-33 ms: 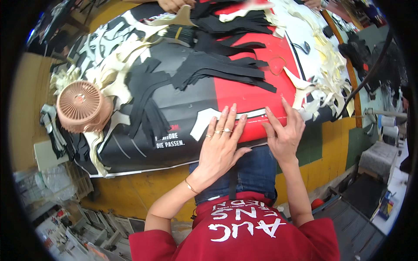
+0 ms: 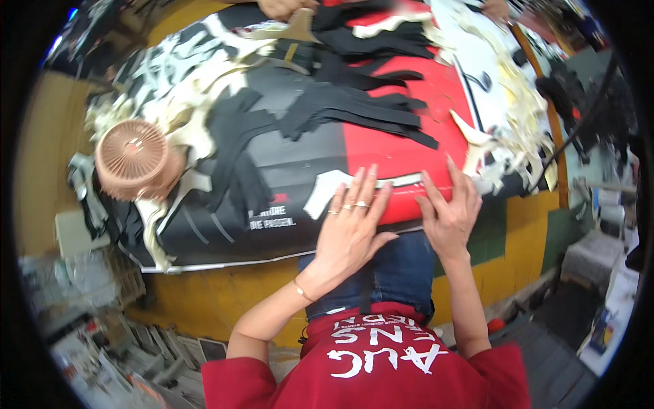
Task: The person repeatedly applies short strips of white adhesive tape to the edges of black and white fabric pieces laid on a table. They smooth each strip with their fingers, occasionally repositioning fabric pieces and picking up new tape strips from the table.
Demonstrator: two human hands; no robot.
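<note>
Though blur grew, hands (image 2: 351,233) (image 2: 452,221) seem unmoved at the white strip (image 2: 328,191).

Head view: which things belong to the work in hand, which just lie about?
In hand:
white strip, left hand on it, right hand at its right end
black-red sheet beneath

Lying about, it seems, untouched by either hand:
fan
black strips
cream pieces

White piece (image 2: 325,191), black strips (image 2: 351,112) on table (image 2: 296,163)
</note>
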